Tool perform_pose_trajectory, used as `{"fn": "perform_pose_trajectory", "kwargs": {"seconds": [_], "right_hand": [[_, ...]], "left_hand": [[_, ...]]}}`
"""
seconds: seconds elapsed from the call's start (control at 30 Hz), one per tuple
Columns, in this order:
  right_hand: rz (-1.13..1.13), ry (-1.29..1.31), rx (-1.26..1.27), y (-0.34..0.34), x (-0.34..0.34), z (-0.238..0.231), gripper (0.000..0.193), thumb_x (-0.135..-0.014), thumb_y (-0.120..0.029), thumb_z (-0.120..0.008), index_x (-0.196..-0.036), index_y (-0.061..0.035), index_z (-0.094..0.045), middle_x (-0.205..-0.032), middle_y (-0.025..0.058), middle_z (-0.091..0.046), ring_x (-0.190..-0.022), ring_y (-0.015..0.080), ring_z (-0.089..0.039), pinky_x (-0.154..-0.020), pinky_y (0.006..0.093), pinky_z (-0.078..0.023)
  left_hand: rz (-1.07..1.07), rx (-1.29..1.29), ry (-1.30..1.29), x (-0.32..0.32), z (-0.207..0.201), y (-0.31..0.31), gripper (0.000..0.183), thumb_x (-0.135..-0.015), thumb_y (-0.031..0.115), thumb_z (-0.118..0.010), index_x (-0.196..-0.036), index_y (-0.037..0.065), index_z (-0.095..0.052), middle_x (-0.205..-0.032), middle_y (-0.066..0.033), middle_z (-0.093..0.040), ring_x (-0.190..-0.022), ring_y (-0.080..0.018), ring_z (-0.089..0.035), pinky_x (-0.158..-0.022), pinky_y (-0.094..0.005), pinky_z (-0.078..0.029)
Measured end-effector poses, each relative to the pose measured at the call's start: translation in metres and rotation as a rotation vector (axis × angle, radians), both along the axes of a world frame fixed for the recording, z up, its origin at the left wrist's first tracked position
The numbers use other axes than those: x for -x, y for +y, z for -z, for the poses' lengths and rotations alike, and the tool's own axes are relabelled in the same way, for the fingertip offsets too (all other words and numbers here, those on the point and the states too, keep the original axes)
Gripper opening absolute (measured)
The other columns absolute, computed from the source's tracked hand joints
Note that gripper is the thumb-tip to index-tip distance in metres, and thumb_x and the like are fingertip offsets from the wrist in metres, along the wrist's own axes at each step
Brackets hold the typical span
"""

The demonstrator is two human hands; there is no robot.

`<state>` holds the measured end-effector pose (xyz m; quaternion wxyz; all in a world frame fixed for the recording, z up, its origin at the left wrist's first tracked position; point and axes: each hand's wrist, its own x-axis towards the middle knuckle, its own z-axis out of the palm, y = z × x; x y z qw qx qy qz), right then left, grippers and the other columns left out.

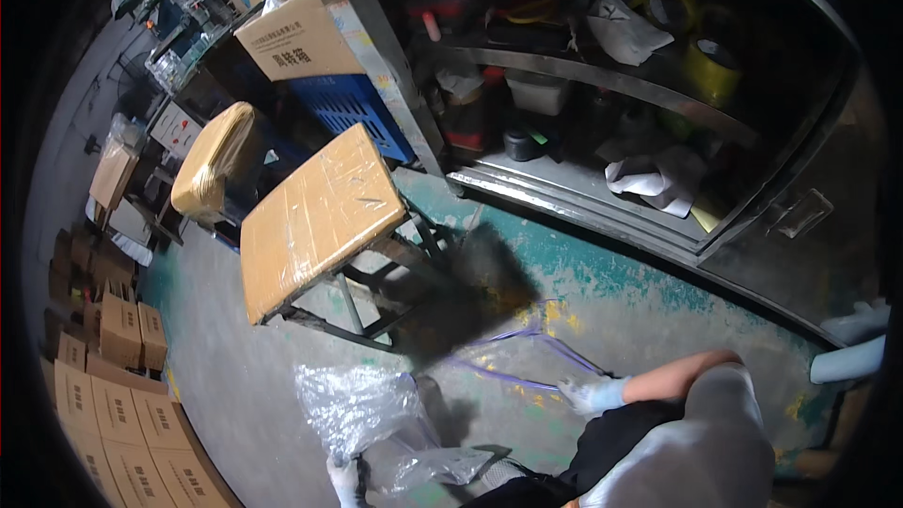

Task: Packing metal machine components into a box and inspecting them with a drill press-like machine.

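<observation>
My right hand (594, 396), in a pale glove, reaches out low over the floor with its fingers closed at the end of a thin purple strap (503, 377). The strap spreads in a loose, angular loop on the floor. At the lower edge my left hand (345, 482), also gloved, has its fingers closed at the edge of a crumpled clear plastic bag (357, 410). More clear plastic film (435, 467) trails from the bag toward my legs.
A stool (324, 212) with a taped cardboard top stands ahead, beside a taped chair back (213, 160). An open metal cabinet (602, 212) with tape rolls on its shelves fills the upper right. Cardboard boxes (132, 428) are stacked at left; a blue crate (353, 113) stands behind.
</observation>
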<state>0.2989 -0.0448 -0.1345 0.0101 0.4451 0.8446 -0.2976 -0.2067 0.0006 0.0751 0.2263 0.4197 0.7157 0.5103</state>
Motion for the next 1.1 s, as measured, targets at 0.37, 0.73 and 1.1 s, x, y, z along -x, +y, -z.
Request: {"fn": "perform_pose_trajectory", "kwargs": {"seconds": [0.37, 0.73, 1.1], "right_hand": [[0.167, -0.145, 0.412, 0.007, -0.016, -0.158, 0.055, -0.073, -0.035, -0.059, -0.114, -0.001, -0.045, -0.106, 0.02, -0.051, -0.096, 0.036, -0.054, -0.079, 0.0425, -0.044], [1.128, 0.319, 0.781, 0.039, -0.059, -0.039, 0.056, -0.072, -0.051, -0.06, -0.096, 0.0001, -0.059, -0.093, 0.0159, -0.061, -0.083, 0.0256, -0.057, -0.074, 0.0346, -0.044], [0.602, 0.585, 0.415, 0.108, 0.031, -0.069, 0.078, -0.071, -0.063, -0.053, -0.12, -0.002, -0.045, -0.109, 0.0193, -0.055, -0.093, 0.0326, -0.057, -0.082, 0.0384, -0.045]], "left_hand": [[0.367, 0.716, 0.163, -0.071, -0.041, 0.057, 0.021, -0.074, 0.004, -0.059, -0.095, 0.0, -0.058, -0.076, -0.0066, -0.063, -0.064, -0.0119, -0.058, -0.058, -0.0268, -0.046], [1.23, 0.426, 0.403, -0.113, 0.064, 0.004, 0.035, -0.086, 0.01, -0.038, -0.118, -0.001, -0.047, -0.114, -0.0225, -0.051, -0.102, -0.0351, -0.05, -0.091, -0.0386, -0.038], [0.822, 0.939, -0.203, -0.136, 0.072, -0.016, 0.019, -0.082, 0.01, -0.05, -0.098, 0.004, -0.059, -0.06, 0.0039, -0.049, -0.048, -0.0043, -0.039, -0.042, -0.0212, -0.03]]}}
